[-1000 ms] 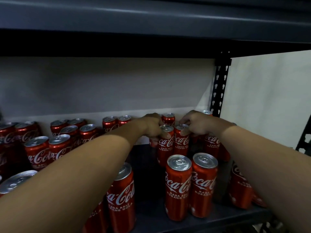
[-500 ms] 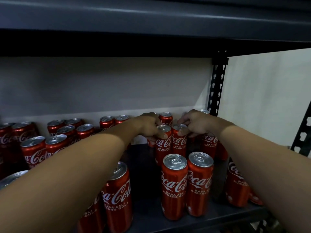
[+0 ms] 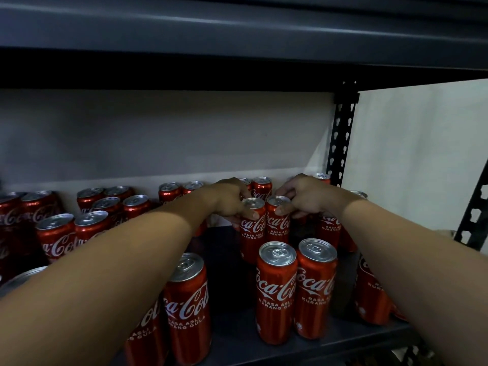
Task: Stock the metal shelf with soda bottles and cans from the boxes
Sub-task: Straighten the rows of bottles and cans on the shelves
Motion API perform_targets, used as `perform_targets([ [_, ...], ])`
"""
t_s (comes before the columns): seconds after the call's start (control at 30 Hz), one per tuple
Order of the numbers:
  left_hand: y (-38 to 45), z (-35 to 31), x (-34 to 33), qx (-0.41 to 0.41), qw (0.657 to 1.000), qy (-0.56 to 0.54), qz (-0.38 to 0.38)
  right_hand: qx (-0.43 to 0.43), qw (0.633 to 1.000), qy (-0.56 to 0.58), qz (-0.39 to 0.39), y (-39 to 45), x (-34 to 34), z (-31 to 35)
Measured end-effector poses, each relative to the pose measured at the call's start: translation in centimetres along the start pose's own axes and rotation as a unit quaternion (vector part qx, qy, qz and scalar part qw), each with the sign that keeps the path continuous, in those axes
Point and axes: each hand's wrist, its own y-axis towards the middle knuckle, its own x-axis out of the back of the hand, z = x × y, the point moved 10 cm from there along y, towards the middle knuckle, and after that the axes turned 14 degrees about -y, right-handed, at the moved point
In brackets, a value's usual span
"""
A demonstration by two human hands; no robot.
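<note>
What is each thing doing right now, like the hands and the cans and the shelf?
Left hand: fingers curled round the top of the left can.
Right hand: fingers pinching the top of the right can.
Two held cans: upright, side by side on the shelf.
Front pair of cans: upright, unopened, touching.
Cans at left: upright in rows.
Shelf: partly stocked.

Two upright cans [image 3: 295, 289] stand side by side on the shelf [image 3: 232, 336], before another touching pair [image 3: 265, 223].
</note>
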Motion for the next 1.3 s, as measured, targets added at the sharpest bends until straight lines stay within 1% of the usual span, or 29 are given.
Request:
perform_targets([
  [0.13,-0.4,0.0,0.0,-0.005,1.0,-0.011,-0.012,0.001,1.0,-0.015,-0.003,-0.3,0.0,0.2],
  [0.2,-0.9,0.0,0.0,-0.007,0.999,-0.038,-0.013,0.005,0.999,-0.036,-0.012,-0.3,0.2,0.3],
  [0.23,-1.2,0.1,0.2,-0.011,0.998,-0.052,-0.016,0.014,0.997,-0.069,-0.021,-0.2,0.5,0.6],
  [0.3,-2.0,0.6,1.3,-0.015,0.999,-0.039,-0.03,0.04,0.982,-0.178,-0.04,-0.3,1.0,1.8],
  [0.37,-2.9,1.6,2.9,-0.013,0.998,-0.037,-0.048,0.051,0.97,-0.234,-0.046,-0.7,1.4,3.3],
  [0.5,-5.6,2.8,6.7,-0.035,0.994,-0.054,-0.089,0.074,0.964,-0.248,-0.056,-1.8,1.5,7.5],
  [0.6,-7.9,3.5,10.2,-0.054,0.99,0.0,-0.13,0.11,0.96,-0.246,-0.071,-1.7,0.3,11.7],
  [0.77,-11.2,7.2,16.2,-0.046,0.982,0.039,-0.176,0.161,0.96,-0.224,-0.046,-0.5,-4.2,19.2],
  [0.87,-12.3,10.8,20.0,-0.014,0.975,0.061,-0.212,0.18,0.956,-0.229,-0.039,0.5,-6.9,23.0],
  [0.97,-12.9,14.5,23.0,0.026,0.971,0.023,-0.237,0.19,0.952,-0.237,-0.035,1.7,-9.2,25.9],
  [1.03,-13.3,15.6,23.8,0.041,0.967,0.078,-0.239,0.193,0.951,-0.242,-0.028,2.7,-10.4,27.3],
  [1.13,-13.2,16.7,23.4,0.071,0.967,0.154,-0.189,0.179,0.949,-0.261,-0.006,4.4,-12.2,28.4],
  [1.2,-12.8,17.6,23.1,0.094,0.968,0.165,-0.162,0.163,0.949,-0.27,0.001,5.7,-13.2,28.5],
  [1.3,-12.4,18.2,23.2,0.091,0.971,0.145,-0.164,0.15,0.95,-0.275,0.014,6.7,-14.5,28.3],
])
